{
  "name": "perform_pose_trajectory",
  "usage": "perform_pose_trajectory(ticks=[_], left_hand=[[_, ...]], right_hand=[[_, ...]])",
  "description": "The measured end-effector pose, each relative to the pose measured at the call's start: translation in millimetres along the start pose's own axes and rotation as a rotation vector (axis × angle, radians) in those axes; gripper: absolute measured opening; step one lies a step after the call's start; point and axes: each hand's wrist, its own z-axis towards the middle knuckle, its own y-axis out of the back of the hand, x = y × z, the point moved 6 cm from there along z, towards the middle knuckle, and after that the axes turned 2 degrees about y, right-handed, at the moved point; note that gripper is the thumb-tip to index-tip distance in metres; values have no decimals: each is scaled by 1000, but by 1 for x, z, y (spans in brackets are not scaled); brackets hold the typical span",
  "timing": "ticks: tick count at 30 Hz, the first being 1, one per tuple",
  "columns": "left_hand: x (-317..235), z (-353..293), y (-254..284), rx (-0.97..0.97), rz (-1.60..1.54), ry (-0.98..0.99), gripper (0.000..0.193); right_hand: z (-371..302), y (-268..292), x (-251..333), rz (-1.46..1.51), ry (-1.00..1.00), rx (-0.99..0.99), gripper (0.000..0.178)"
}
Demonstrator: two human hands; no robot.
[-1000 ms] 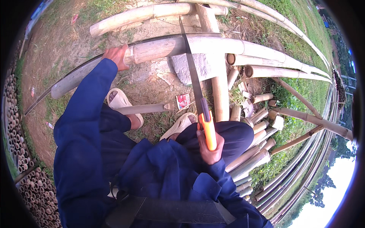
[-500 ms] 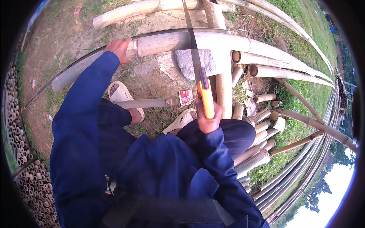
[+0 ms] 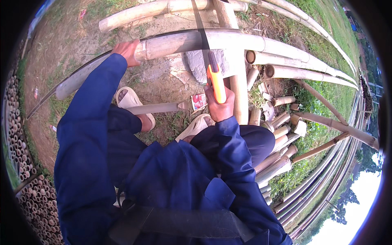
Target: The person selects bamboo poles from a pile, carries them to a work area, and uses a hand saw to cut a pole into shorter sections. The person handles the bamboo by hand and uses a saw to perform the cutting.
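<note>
A long, thick bamboo pole (image 3: 171, 44) lies crosswise before me, over another bamboo log (image 3: 239, 94) that points away from me. My left hand (image 3: 128, 53) is closed over the pole near a joint, left of the middle. In my right hand (image 3: 221, 105) is a hand saw (image 3: 219, 87) with an orange and black handle, gripped from behind. Its dark blade crosses the pole to the right of my left hand and reaches beyond it. Whether the teeth have cut into the pole cannot be made out. A thin dark strip runs along the pole's far side.
A grey stone block (image 3: 200, 65) sits under the pole. A short bamboo piece (image 3: 157, 108) lies between my sandalled feet. Cut bamboo offcuts (image 3: 277, 163) are heaped at my right, near a bamboo trestle (image 3: 335, 126). Stacked bamboo (image 3: 38, 200) lines the far left. A red packet (image 3: 199, 101) is on the ground.
My right hand and the saw have moved away from me and slightly left, the handle now closer to the pole. My left hand keeps its hold on the pole.
</note>
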Motion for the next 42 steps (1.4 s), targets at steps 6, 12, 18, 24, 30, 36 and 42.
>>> perform_pose_trajectory(ticks=[6,12,18,24,30,36,42], left_hand=[[-2,-3,3,-67,44,-46,73],[9,-1,-9,39,24,-39,82],[50,48,-11,233,-422,132,76],[65,108,-58,289,-81,51,46],[51,122,-71,442,9,-131,24],[109,101,-56,366,132,70,27],[132,55,-25,-96,-5,55,32]], right_hand=[[-150,45,-29,-59,-130,-45,28],[-50,25,-8,-86,-99,7,18],[-60,22,-24,-56,-80,-39,14],[-63,23,-19,-84,-184,1,15],[-62,21,-24,-96,-124,-44,11],[-64,26,-27,-91,-228,21,19],[-65,23,-25,-81,-135,42,19]])
